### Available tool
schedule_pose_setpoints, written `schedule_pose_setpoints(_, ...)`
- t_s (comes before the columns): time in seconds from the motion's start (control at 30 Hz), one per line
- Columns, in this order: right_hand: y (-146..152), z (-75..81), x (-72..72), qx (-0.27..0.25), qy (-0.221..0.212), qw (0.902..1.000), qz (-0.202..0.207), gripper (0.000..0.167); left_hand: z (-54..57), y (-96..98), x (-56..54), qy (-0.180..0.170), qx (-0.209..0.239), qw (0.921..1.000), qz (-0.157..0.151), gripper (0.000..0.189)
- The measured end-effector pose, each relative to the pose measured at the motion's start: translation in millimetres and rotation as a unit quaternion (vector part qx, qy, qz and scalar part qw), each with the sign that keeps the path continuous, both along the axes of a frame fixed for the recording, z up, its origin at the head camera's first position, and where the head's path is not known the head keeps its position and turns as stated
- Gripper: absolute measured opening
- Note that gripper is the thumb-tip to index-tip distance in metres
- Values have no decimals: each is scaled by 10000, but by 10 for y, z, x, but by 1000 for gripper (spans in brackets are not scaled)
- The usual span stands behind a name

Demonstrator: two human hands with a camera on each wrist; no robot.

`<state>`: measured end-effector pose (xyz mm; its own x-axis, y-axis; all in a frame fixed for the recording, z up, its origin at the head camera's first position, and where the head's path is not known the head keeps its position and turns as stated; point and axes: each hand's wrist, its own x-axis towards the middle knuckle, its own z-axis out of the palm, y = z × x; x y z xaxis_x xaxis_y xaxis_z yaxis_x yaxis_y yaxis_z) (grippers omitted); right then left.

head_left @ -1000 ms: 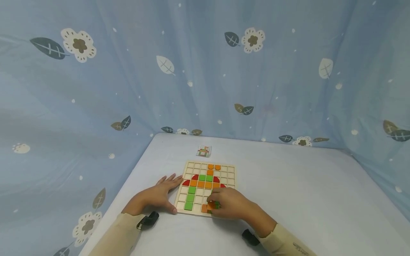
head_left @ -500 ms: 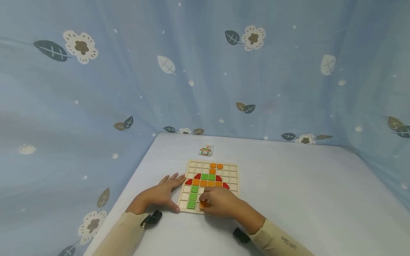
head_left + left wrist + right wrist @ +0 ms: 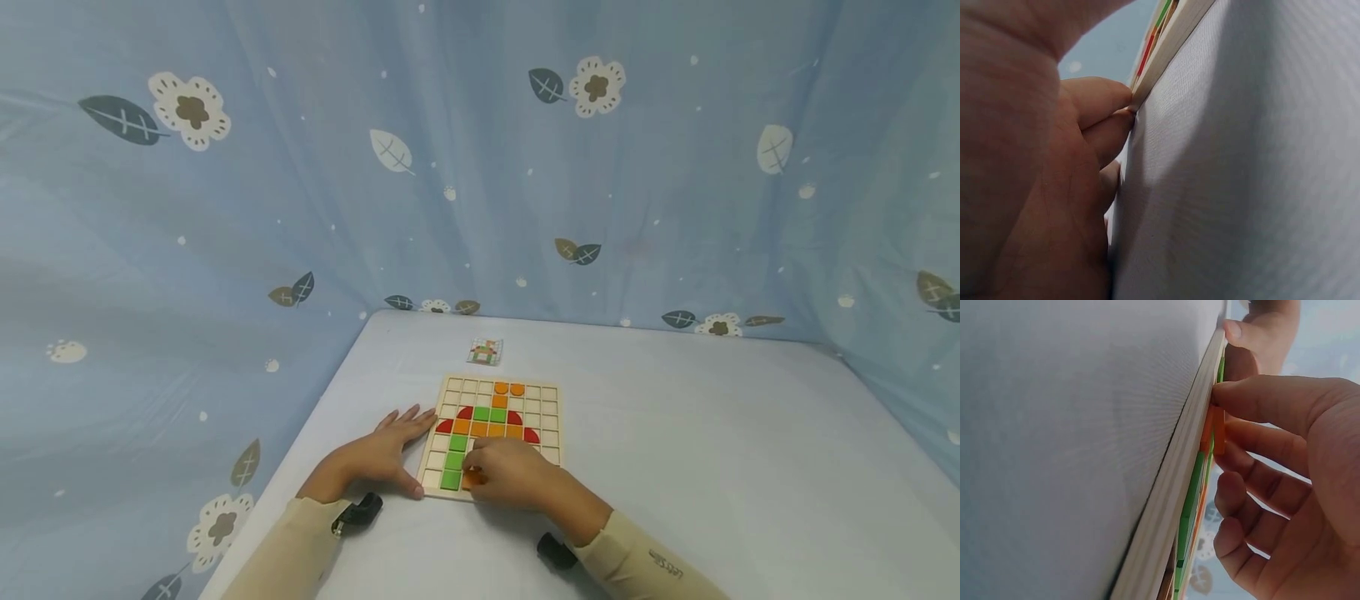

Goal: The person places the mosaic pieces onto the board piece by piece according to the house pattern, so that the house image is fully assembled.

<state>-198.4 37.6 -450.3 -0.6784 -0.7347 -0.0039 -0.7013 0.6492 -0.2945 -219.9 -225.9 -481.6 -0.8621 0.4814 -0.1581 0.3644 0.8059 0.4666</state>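
Observation:
A wooden grid board (image 3: pixel 550 410) lies on the white cloth, bearing green square tiles (image 3: pixel 453 461), orange square tiles (image 3: pixel 478 429), red quarter-round tiles (image 3: pixel 531 435) and two orange discs (image 3: pixel 509 389). My left hand (image 3: pixel 377 456) rests spread along the board's left side, thumb at the near left corner, fingertips at the edge. At the near edge, my right hand (image 3: pixel 512 473) pinches an orange square tile (image 3: pixel 1219 439) between thumb and forefinger. Beneath it in the right wrist view, another orange tile (image 3: pixel 1207 430) lies in the board. The right hand hides several near cells.
Behind the board lies a small pattern card (image 3: pixel 486 352) with a coloured tile picture. A blue curtain (image 3: pixel 480 167) with flowers and leaves hangs behind and beside the white-covered table (image 3: pixel 675 433). A black strap device (image 3: pixel 357 512) sits at the left wrist.
My right hand has slid left along the board's near edge with the orange tile. The left hand stays at the board's left side. The head view has shifted slightly.

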Motion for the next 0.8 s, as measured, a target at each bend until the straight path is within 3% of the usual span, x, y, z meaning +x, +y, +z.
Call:
schedule_pose_setpoints(0.6, 3, -32, 45, -112, -46, 9999, 61, 19, 5, 46, -2, -77, -152, 9999, 14, 124)
schedule_pose_setpoints(0.8, 193, 11, 5, -365, -245, 9990, -25, 25, -7, 10, -11, -84, 34, 9999, -132, 121)
